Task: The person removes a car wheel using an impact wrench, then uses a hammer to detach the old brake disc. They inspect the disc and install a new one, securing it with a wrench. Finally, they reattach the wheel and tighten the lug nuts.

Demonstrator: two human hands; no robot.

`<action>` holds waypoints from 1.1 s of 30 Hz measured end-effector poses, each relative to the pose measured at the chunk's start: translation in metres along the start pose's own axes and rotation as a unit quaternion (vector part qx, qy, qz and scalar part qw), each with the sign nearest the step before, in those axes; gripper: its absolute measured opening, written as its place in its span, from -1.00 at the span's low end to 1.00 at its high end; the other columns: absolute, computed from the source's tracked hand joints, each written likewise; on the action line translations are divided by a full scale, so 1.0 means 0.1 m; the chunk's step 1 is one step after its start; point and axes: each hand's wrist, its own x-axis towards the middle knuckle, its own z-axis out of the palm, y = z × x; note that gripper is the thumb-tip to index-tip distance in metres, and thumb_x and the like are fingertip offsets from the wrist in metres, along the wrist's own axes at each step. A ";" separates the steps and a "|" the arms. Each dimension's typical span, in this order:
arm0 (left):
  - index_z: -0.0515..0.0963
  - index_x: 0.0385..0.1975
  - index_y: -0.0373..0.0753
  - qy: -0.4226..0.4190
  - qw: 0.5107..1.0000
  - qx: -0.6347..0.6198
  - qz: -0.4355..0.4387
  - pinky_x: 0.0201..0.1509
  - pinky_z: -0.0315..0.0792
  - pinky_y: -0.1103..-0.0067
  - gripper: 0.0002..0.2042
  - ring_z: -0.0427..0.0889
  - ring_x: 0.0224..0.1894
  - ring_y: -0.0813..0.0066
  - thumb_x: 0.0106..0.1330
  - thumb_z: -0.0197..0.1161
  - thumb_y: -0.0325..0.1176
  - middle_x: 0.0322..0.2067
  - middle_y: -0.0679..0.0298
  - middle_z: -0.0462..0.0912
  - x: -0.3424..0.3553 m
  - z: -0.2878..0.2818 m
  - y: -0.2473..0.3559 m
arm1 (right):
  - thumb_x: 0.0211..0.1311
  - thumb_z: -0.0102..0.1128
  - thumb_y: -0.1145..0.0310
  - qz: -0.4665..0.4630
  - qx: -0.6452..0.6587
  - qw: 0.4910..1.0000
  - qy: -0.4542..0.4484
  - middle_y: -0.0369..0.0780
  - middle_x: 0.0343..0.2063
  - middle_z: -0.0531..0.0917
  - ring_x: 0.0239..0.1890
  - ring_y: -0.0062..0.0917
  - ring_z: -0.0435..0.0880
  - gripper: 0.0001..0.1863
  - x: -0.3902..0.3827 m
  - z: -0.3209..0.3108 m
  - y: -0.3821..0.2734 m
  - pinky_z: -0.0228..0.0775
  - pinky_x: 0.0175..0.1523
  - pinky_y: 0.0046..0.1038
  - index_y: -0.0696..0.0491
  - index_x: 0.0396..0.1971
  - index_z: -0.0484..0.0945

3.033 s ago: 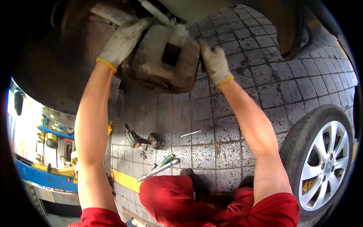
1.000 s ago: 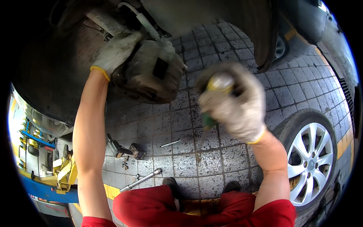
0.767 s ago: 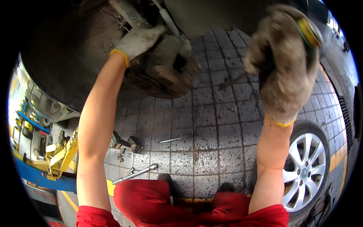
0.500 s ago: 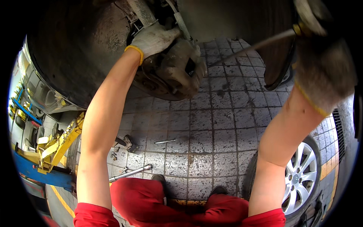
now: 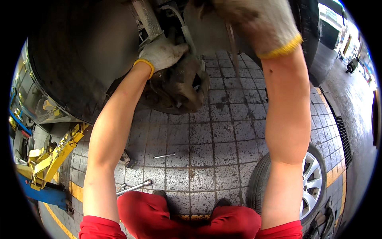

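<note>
My left hand (image 5: 162, 54), in a whitish work glove with a yellow cuff, curls over the top of a rusty brake caliper (image 5: 186, 85) on a raised car's hub. Its fingertips are hidden behind the metal. Beside it a dusty shock strut (image 5: 148, 20) runs upward. My right hand (image 5: 258, 24), in a dirty matching glove, is up at the top right and smeared by motion. From beneath it a blurred long thin rod (image 5: 232, 44) slants down; the fingers round it hardly show. The brake disc (image 5: 153, 97) sits in shadow under my left wrist.
A wheel with a silver rim (image 5: 312, 179) lies by my right arm. On the tiled floor are a small wrench (image 5: 164, 155) and a long chrome bar (image 5: 137, 187) near my left knee. A yellow lift arm (image 5: 59, 153) on a blue base (image 5: 45, 195) stands at left.
My right hand has swung from the far right inward and up, and the rod has turned from slanting sideways to steep. My left hand stays on the caliper; the view has shifted slightly right.
</note>
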 end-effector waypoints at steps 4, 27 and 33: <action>0.54 0.08 -0.07 0.048 0.998 0.034 0.032 -0.17 0.63 0.37 -0.75 0.74 -0.25 0.23 0.46 0.10 -0.41 -0.39 0.16 0.66 0.14 0.17 0.00 | 0.47 0.16 -0.13 0.118 -0.192 0.972 -0.073 -0.20 -0.39 0.70 -0.37 -0.56 0.63 -0.40 0.60 -0.16 0.54 0.49 -0.23 -0.38 0.23 -0.09 0.67; 0.57 0.00 -0.09 0.105 0.991 -0.086 0.018 -0.16 0.63 0.25 -0.81 0.74 -0.24 0.07 0.48 0.09 -0.37 -0.36 -0.01 0.69 0.08 0.18 -0.03 | 0.39 0.32 0.00 0.214 0.193 0.934 0.212 -0.21 -0.53 0.68 -0.65 -0.42 0.58 -0.64 1.41 -0.54 2.00 0.30 -0.58 -0.37 0.04 -0.30 0.68; 0.57 0.01 -0.15 0.059 0.995 -0.081 0.014 -0.01 0.60 0.30 -0.78 0.71 -0.13 0.10 0.44 0.10 -0.45 -0.26 0.06 0.69 0.05 0.05 -0.02 | 0.42 0.27 -0.02 0.263 0.139 0.933 0.202 -0.20 -0.57 0.66 -0.67 -0.36 0.56 -0.62 1.36 -0.57 2.22 0.29 -0.57 -0.34 0.03 -0.34 0.66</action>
